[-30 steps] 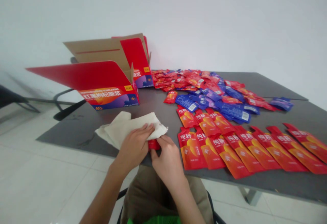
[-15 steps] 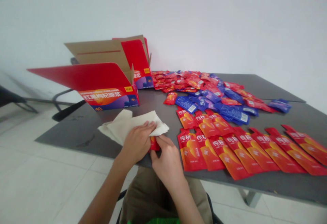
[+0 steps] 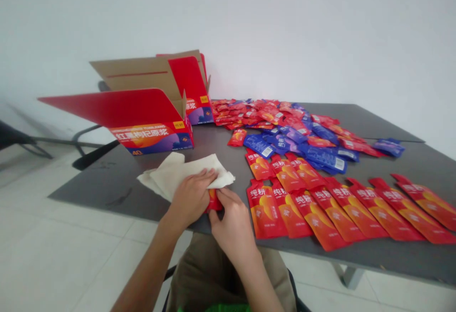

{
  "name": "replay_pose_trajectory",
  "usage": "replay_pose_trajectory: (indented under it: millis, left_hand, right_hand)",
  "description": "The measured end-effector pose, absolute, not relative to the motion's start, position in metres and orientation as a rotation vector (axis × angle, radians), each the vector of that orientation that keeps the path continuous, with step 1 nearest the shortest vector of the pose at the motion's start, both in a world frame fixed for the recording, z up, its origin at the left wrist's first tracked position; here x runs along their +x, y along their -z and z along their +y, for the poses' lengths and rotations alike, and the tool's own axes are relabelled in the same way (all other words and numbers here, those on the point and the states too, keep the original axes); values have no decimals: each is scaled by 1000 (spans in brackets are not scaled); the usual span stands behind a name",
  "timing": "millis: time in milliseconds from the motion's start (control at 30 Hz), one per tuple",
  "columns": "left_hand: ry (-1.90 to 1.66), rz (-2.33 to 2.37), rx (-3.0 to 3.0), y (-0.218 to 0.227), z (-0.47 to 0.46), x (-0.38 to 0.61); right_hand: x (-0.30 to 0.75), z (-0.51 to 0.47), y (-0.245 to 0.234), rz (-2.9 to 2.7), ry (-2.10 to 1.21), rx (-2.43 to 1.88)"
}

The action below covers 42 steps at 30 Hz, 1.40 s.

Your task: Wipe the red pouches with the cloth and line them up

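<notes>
Both hands are closed: the right hand (image 3: 233,224) pinches a red sachet (image 3: 214,201) near the front edge of the grey table (image 3: 103,184), while the left hand (image 3: 190,198) clasps a beige cloth (image 3: 178,174) over the sachet's top.

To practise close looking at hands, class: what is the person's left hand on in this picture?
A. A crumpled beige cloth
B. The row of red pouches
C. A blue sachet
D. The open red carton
A. The left hand lies with its fingers over the crumpled beige cloth, beside the small red pouch that the right hand is pinching.
</notes>
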<state>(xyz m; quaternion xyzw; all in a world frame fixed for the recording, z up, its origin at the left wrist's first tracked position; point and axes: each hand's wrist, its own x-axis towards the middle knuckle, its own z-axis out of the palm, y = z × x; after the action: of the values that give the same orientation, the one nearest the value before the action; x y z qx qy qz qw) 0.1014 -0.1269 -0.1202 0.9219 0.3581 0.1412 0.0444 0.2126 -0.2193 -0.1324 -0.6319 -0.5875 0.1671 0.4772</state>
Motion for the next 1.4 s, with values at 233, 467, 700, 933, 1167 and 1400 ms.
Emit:
replay_pose_trajectory:
  millis: [233,467,700,933,1167,1400]
  left_hand:
    - [-539,983,2887,133,-153,72]
    - [-426,1091,2831,120,-123,101]
    - [-613,1005,2861,134,-157,73]
    - [-415,1096,2855,118,-125,101]
    - [-611,1015,2938,136,-165,69]
    - [-493,1084,2845,122,-131,97]
  right_hand:
    - [211,-220,133,-1419,-429,-1537]
    - [213,-219,134,-1434,-375,-1546]
    - [212,-220,133,-1422,-417,-1545]
    - [213,-219,133,-1433,-396,-1534]
    - [212,-219,134,-1426,-398,-1504]
    - [213,-219,131,-1451,-387,-1551]
